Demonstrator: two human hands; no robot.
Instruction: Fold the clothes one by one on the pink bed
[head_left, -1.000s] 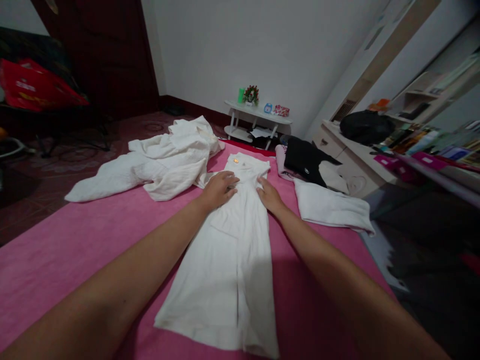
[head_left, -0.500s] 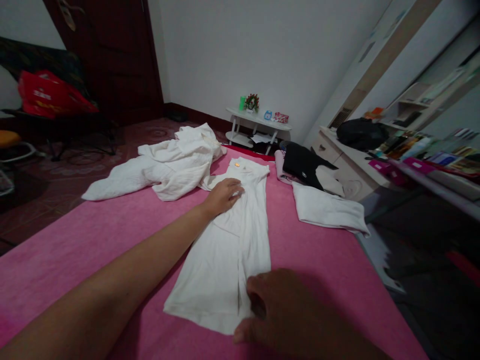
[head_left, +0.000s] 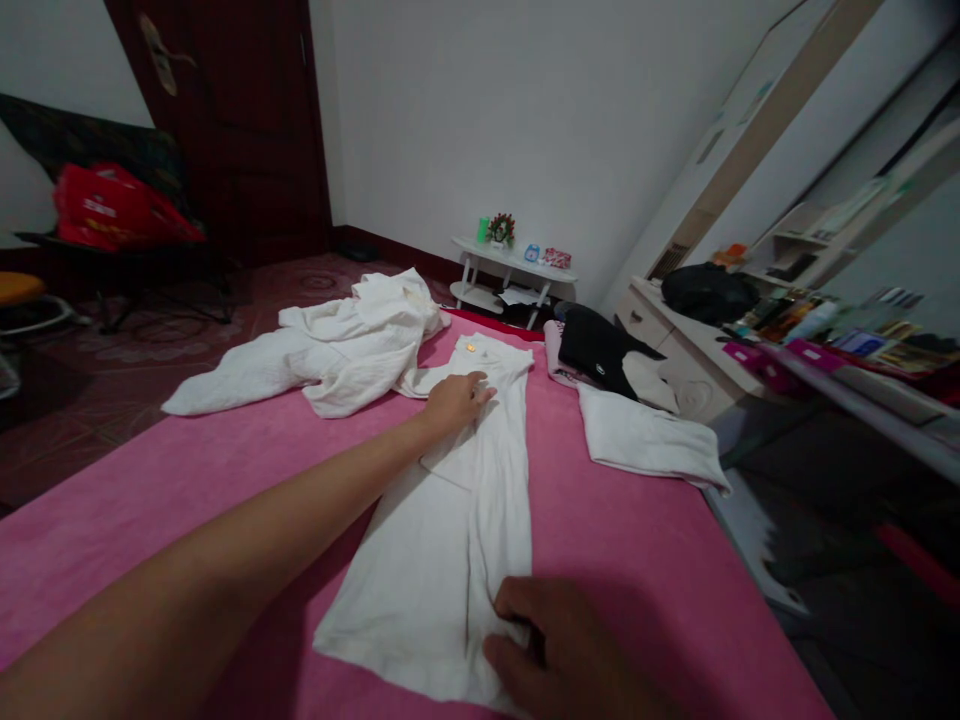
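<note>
White garment (head_left: pixel 420 580) is flattened under the loose left hand (head_left: pixel 456 402); any grip by the right hand (head_left: pixel 562 640) cannot be told; crumpled clothing (head_left: pixel 345 350) is unfolded.

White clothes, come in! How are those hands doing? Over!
Left hand on white garment, toward its far end. Right hand at its near edge, grip unclear. Garment lengthwise on pink sheet. Crumpled white cloth to its left.
</note>
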